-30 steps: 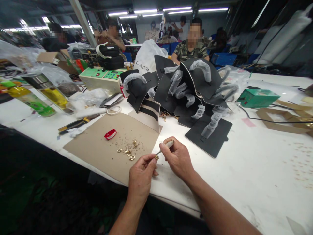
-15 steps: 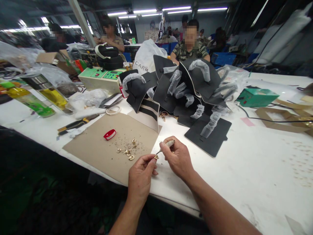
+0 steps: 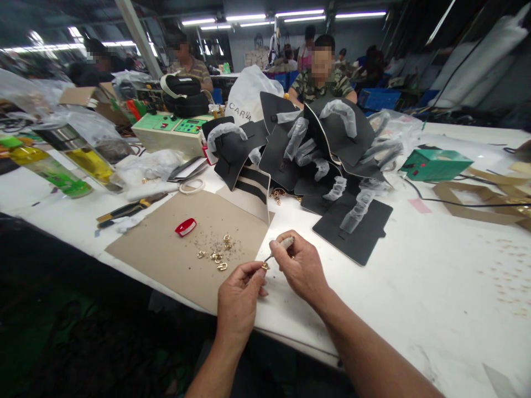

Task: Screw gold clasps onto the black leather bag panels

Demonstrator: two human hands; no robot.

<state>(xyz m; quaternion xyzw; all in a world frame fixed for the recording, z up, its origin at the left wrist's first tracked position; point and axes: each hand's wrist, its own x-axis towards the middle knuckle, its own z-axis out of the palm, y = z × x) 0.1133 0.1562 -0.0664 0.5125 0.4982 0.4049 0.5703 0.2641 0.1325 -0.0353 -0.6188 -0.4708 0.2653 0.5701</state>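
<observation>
Pinched between the thumb and fingertips of my left hand (image 3: pixel 239 296) is a small gold metal fitting (image 3: pixel 265 266). My right hand (image 3: pixel 299 266) is closed around the pale handle of a small screwdriver-like tool (image 3: pixel 287 242). Its thin dark shaft points down and left, with the tip at or very near the fitting; I cannot tell whether they touch. To the left, several loose gold fittings (image 3: pixel 216 257) lie among dark specks on a brown cardboard sheet (image 3: pixel 166 265). A red oval object (image 3: pixel 185 227) with a white label lies on the same sheet.
Black bag panels (image 3: pixel 282 157) with plastic-wrapped handles are piled beyond my hands. Yellow-and-black pliers (image 3: pixel 128 211) lie at left, near bottles (image 3: pixel 50 168) and a green-topped control box (image 3: pixel 174 130). A green box (image 3: pixel 436 164) with a cable stands at right. A co-worker (image 3: pixel 323 77) sits opposite.
Both hands hold almost the same pose, the tool still at the fitting. In the background, co-workers have shifted slightly.
</observation>
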